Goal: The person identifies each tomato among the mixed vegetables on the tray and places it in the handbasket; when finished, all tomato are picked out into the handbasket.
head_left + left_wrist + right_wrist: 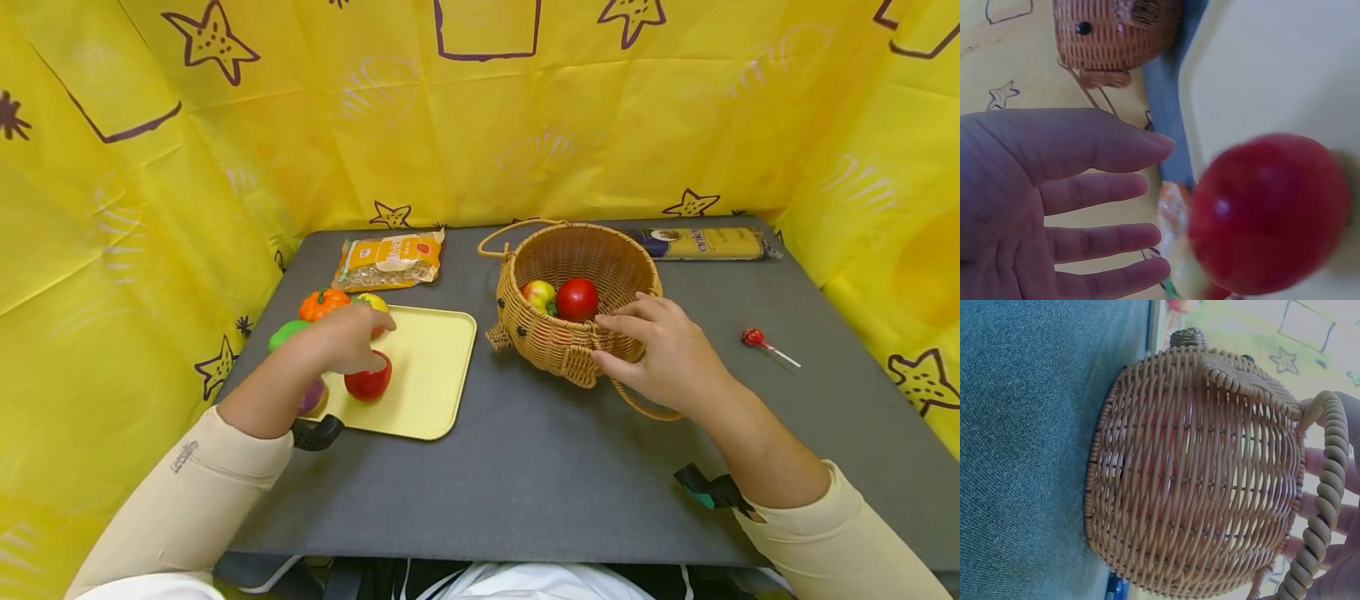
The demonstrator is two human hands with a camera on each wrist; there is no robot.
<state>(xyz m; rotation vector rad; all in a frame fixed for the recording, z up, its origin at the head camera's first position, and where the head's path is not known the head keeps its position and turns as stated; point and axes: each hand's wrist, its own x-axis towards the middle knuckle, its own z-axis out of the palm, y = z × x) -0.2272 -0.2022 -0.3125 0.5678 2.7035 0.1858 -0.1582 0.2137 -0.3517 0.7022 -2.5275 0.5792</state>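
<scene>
My left hand [348,337] hovers at the left of the pale yellow tray [427,400], its fingers extended and nothing between them. Just beyond the fingertips is a glossy round red fruit [1269,212] on the tray. My right hand [667,354] holds the near right rim of the wicker basket [540,342], fingers over the inner side and thumb outside. The basket has an animal face and a twisted handle [1329,469] that passes in front of this hand in the right wrist view. Inside lie a red round fruit [577,299] and a yellow-red one [538,295].
Around my left hand on the tray are an orange pepper [324,304], a yellow item [372,302], a green item [288,333] and a purple one [312,397]. Behind lies a bag of dry food [392,260]. Right are a long yellow-blue packet [705,243] and a lollipop [753,337].
</scene>
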